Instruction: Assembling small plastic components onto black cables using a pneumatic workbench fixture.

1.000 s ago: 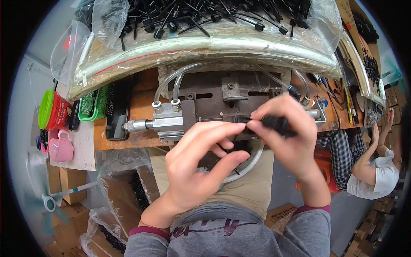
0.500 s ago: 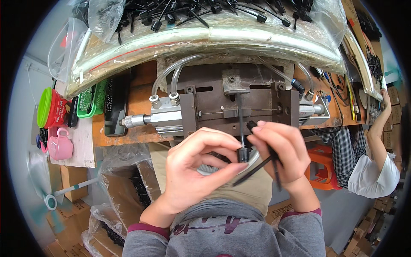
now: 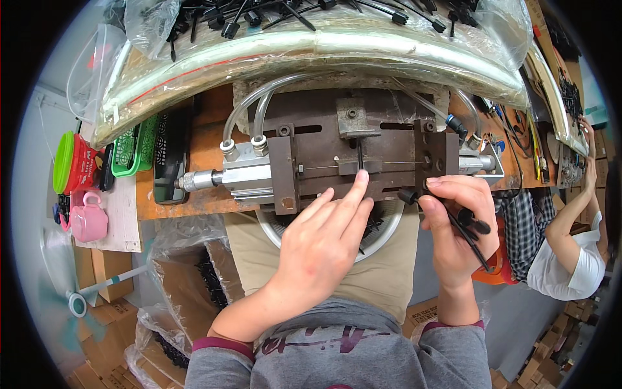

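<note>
My left hand (image 3: pixel 327 236) has its fingers stretched out, the index fingertip at the small centre block (image 3: pixel 350 168) of a brown metal fixture (image 3: pixel 317 146). A thin dark rod (image 3: pixel 360 149) stands in line with that fingertip, running up to the upper clamp block. Most of what lies under the left fingers is hidden. To the right of the fixture, my right hand (image 3: pixel 463 223) is closed around several thin black rods (image 3: pixel 468 238) with ridged black knobs at their ends. One knob (image 3: pixel 407 195) sticks out to the left of its fingertips.
Air cylinders (image 3: pixel 246 175) with clear hoses flank the fixture. Below it a white round basin (image 3: pixel 272 235) with dark pieces rests at my lap. Many black rods (image 3: pixel 246 16) lie on the plastic-covered shelf behind. A pink mug (image 3: pixel 89 220) stands left. A co-worker (image 3: pixel 573 249) sits at far right.
My left hand has let go of the ridged knob, straightened its fingers and moved up to the fixture's centre. My right hand has moved right, away from the fixture, with its rods.
</note>
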`<state>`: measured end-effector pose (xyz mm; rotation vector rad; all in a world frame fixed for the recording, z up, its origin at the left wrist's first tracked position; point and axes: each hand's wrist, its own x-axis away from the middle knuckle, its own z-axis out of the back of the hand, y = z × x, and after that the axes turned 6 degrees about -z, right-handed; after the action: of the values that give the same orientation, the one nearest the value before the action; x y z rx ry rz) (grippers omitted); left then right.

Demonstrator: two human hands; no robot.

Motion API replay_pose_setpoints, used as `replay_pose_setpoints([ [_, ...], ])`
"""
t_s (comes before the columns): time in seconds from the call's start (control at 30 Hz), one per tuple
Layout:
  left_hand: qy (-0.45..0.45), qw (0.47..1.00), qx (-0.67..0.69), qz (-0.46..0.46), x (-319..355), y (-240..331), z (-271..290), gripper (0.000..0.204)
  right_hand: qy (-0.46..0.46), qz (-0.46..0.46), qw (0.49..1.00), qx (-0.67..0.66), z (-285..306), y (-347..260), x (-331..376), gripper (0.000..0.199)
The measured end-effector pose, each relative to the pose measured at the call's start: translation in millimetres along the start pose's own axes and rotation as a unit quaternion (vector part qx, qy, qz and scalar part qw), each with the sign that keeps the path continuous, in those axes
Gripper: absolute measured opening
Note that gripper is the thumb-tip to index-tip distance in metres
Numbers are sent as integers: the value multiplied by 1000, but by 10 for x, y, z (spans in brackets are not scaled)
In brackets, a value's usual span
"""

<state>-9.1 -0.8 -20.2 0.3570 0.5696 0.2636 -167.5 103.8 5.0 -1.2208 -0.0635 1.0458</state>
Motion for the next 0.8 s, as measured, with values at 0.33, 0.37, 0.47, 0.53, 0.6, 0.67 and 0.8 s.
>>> replay_pose_setpoints([
  [0.33,44,995,84,27,-46,12,109,37,-61,-254,901,-346,45,-9,18,8],
  [0.37,64,992,111,-2,-52,24,120,38,-65,-271,885,-374,32,-13,26,7],
  [0.47,81,978,159,-107,-9,41,152,36,-107,-302,856,-405,-42,-12,52,6],
  [0.53,45,975,188,-112,3,86,255,35,-119,-301,854,-407,-46,-9,29,7],
  [0.6,26,969,225,-104,39,114,342,35,-111,-303,851,-414,-11,2,-15,9],
  [0.67,38,961,264,-66,78,122,408,33,-63,-268,886,-374,41,76,-45,14],
  [0.8,77,978,195,13,105,106,326,30,-45,-265,896,-354,104,72,-48,25],
])
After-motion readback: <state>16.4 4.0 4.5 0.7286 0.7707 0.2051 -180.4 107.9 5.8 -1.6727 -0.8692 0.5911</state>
